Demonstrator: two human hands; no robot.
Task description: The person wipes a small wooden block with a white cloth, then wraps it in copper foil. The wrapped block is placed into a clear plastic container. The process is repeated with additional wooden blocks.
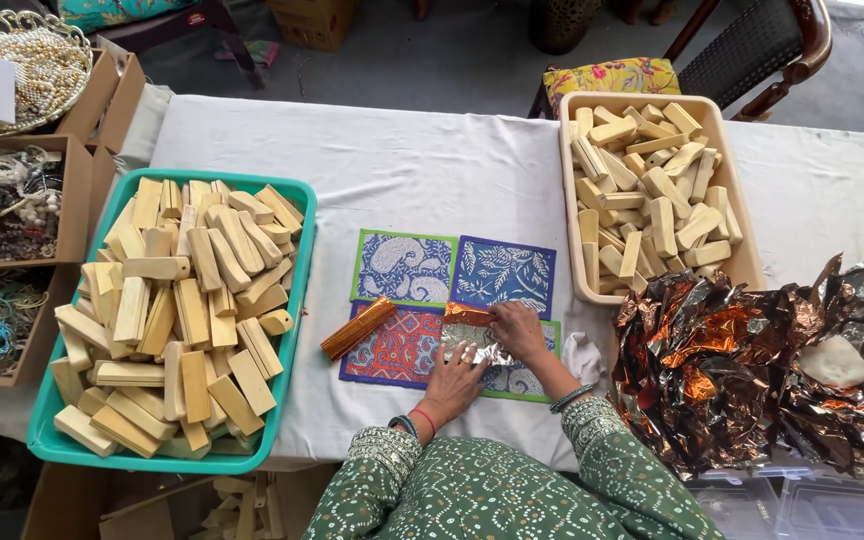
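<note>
My left hand [455, 378] and my right hand [518, 329] press together on a piece of foil [472, 335], silver on one side and orange on the other, folded around something I cannot see. They work over several printed cloth mats [452, 270] in blue, green and red on the white tablecloth. A foil-wrapped orange stick [358, 327] lies just left of my hands on the mats.
A teal tray [297, 262] heaped with wooden blocks sits at the left. A beige tub [742, 262] of wooden blocks stands at the back right. Crumpled copper and silver foil sheets [752, 370] lie at the right. Cardboard boxes of beads [2, 210] line the left edge.
</note>
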